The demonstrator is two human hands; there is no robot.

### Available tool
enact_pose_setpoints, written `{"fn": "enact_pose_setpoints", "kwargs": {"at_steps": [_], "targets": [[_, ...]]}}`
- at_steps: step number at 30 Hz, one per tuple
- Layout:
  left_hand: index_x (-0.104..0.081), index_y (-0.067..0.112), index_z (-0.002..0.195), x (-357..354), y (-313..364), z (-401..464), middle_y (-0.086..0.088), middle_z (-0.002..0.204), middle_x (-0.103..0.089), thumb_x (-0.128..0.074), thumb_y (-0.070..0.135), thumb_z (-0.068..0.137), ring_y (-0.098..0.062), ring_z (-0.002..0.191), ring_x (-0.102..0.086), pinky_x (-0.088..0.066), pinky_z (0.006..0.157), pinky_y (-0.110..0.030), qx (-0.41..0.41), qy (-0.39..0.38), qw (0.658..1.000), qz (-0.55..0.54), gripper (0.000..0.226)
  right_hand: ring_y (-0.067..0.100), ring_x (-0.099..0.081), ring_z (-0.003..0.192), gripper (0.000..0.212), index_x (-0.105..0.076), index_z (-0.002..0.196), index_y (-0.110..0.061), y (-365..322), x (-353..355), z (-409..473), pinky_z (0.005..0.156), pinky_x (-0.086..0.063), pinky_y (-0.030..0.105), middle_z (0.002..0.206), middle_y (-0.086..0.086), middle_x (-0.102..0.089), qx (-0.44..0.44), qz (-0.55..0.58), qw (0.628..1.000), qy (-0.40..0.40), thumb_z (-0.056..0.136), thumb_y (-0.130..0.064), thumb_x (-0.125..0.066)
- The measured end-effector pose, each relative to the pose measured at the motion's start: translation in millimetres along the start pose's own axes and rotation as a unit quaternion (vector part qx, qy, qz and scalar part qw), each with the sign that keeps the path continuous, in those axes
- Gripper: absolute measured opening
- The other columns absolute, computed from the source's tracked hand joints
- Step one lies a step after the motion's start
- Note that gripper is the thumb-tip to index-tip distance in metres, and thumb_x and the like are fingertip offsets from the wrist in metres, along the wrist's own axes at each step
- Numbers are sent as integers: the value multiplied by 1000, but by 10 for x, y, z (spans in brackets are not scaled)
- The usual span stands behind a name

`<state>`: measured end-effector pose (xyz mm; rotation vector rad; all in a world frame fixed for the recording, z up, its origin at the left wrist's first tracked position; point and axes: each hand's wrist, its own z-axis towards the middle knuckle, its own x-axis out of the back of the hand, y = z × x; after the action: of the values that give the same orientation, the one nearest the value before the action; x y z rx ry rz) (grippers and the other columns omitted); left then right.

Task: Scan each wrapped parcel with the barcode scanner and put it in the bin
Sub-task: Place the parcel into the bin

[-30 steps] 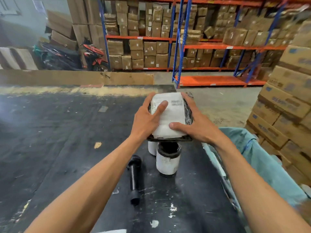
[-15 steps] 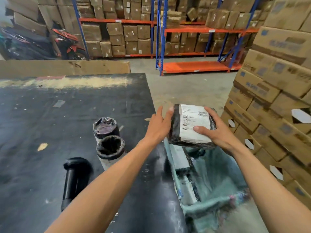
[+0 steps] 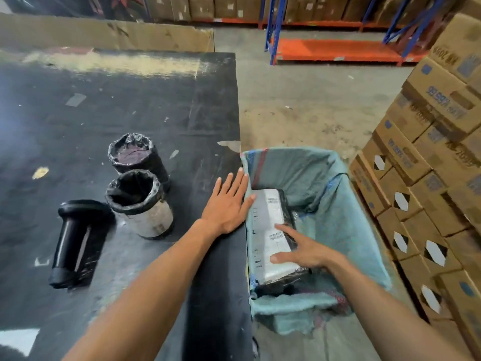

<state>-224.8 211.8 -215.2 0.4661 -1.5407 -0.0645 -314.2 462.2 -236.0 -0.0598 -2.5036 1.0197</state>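
Observation:
A flat parcel (image 3: 268, 213) in black wrap with a white label lies inside the teal fabric bin (image 3: 346, 212) beside the table's right edge. My right hand (image 3: 305, 251) reaches into the bin, with spread fingers resting on the parcel's label. My left hand (image 3: 227, 204) lies flat with straight fingers on the black table (image 3: 104, 105) at its right edge. Two cylindrical wrapped parcels (image 3: 133, 157) (image 3: 141, 204) stand upright on the table. The black barcode scanner (image 3: 75, 241) lies on its side to their left.
Stacked cardboard boxes (image 3: 429, 157) rise close to the bin's right side. A cardboard sheet (image 3: 104, 32) stands behind the table. Blue and orange shelving (image 3: 338, 48) with boxes crosses the back, beyond a bare concrete floor (image 3: 299, 100).
Both hands carried the flat parcel from above the table rightward and down into the bin. My left hand let go and now rests on the table edge.

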Motion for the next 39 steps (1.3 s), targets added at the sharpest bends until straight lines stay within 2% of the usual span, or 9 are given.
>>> {"fn": "enact_pose_setpoints", "kwargs": {"at_steps": [7,15,18,22,26,30,33,37,39], "targets": [[-2,35,162,-37,-5,6,13,170,2,-3,55,103,-26,157,3,11,124,-45,-8,10,999,31,63,27,-22,159,119,-9,167,-43,322,-280,299,128,-24,48,176,1,-15,-65,48,997,-5,77,-70,-82],[-4,33,163,-23,24,7,12,170,3,-10,55,104,-28,157,3,8,125,-50,0,10,999,44,63,18,-40,147,110,0,165,-44,400,-549,180,124,-30,43,168,0,-37,-41,58,997,42,88,-62,-76],[2,28,163,-34,193,76,8,170,12,-12,58,102,-34,156,12,16,121,-57,33,-21,999,29,69,31,-30,155,104,8,166,-44,382,-597,176,127,-25,51,170,13,-30,-68,-4,997,48,96,-58,-69],[10,14,162,-101,464,113,-5,169,18,-16,62,103,-42,153,17,15,118,-65,91,-11,994,50,80,43,-11,160,99,13,166,-38,298,-590,227,128,-19,58,171,21,8,-116,-167,979,33,103,-53,-60],[14,6,160,-84,450,98,-12,169,17,-16,51,106,-40,154,14,9,120,-63,94,3,994,49,77,36,45,146,114,37,153,-45,192,-588,331,124,17,63,156,9,54,-32,-373,927,1,78,-97,-32],[14,6,159,-82,438,116,-11,169,18,-18,45,106,-43,153,15,8,120,-65,80,-11,995,55,74,39,51,141,102,50,134,-42,122,-694,569,120,21,68,154,13,56,14,-471,880,-54,54,-92,10],[16,6,159,-97,408,120,-10,168,19,-18,45,107,-45,152,17,7,119,-66,72,-21,995,72,73,38,52,141,104,40,144,-38,189,-718,718,121,19,68,156,12,54,19,-469,882,-43,56,-90,19],[16,6,159,-123,395,143,-11,168,20,-17,45,108,-47,152,16,7,118,-68,72,-27,993,92,73,37,53,141,102,48,136,-40,211,-751,774,120,22,67,154,10,56,18,-464,885,-26,50,-91,33],[16,6,159,-105,401,136,-10,168,20,-17,46,108,-46,152,17,8,118,-67,71,-35,993,88,73,36,52,142,101,45,141,-40,218,-762,769,120,22,67,155,9,56,11,-459,888,-26,57,-91,26]]}}
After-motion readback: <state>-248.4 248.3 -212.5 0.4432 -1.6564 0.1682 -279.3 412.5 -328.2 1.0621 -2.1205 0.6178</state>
